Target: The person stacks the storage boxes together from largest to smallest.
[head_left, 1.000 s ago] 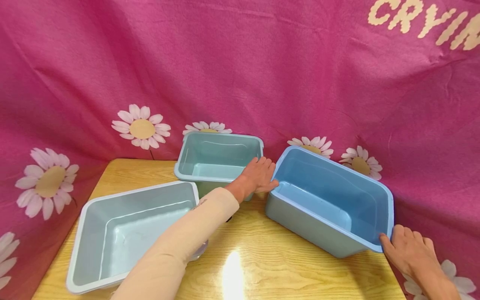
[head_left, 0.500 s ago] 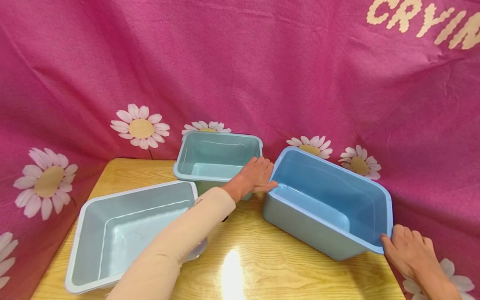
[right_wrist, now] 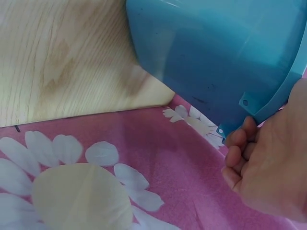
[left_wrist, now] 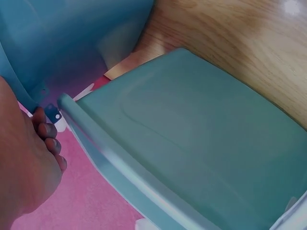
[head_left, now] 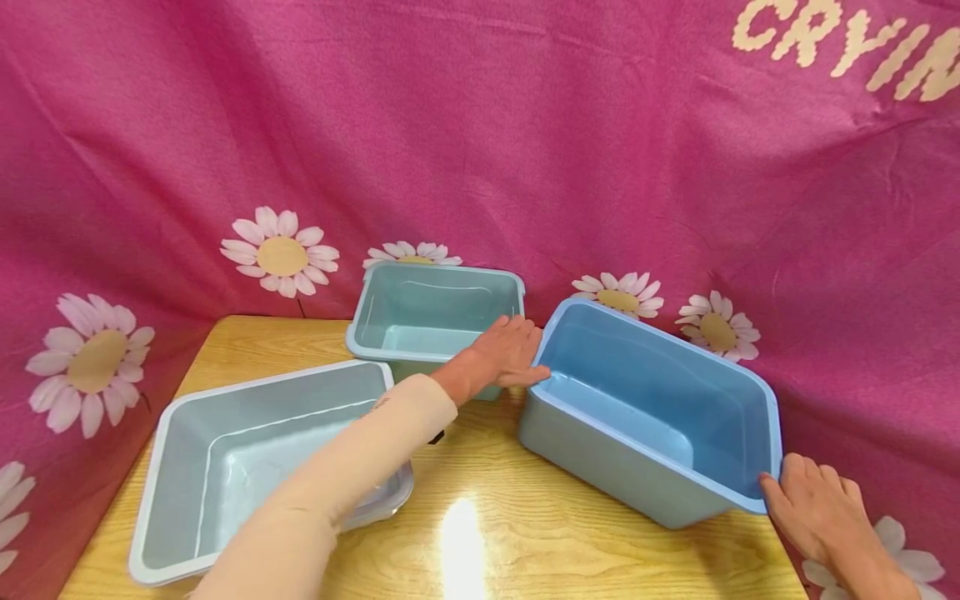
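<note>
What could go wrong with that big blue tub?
The blue tub's right end is close to the edge of the table, so it might tip off if the right hand slips. The left hand grips the other end right beside the green tub, so it could get squeezed if the two tubs bump. And the left sleeve crosses over the gray tub in the head view, so it might knock that one.
</note>
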A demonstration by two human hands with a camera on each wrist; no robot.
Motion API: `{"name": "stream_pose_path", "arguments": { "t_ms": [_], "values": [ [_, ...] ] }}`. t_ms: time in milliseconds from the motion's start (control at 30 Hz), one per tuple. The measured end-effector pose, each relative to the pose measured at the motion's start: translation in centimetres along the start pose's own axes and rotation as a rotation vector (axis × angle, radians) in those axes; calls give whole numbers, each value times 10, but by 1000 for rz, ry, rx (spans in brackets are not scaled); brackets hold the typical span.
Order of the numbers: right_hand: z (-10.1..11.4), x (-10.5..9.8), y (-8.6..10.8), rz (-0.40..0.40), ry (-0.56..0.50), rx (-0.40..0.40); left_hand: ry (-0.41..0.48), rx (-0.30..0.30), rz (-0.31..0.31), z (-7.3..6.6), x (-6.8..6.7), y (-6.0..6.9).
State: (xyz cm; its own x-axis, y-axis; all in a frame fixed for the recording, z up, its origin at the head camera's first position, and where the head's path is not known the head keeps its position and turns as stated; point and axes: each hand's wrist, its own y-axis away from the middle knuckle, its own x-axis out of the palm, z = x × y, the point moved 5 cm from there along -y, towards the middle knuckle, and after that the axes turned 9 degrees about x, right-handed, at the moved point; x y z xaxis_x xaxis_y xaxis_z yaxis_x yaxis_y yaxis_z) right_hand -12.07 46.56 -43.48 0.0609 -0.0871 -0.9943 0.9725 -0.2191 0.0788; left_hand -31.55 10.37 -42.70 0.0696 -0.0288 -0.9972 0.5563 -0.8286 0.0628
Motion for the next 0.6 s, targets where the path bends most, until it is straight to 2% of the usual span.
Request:
{"name": "stream_pose_path", "arguments": {
  "t_ms": [300, 600],
  "values": [
    [0, -4, 6, -8, -18, -7, 73, -12, -13, 0, -9, 5],
    [2, -10, 11, -17, -13, -5, 45, 1, -44, -3, -13, 14]
  ]
}}
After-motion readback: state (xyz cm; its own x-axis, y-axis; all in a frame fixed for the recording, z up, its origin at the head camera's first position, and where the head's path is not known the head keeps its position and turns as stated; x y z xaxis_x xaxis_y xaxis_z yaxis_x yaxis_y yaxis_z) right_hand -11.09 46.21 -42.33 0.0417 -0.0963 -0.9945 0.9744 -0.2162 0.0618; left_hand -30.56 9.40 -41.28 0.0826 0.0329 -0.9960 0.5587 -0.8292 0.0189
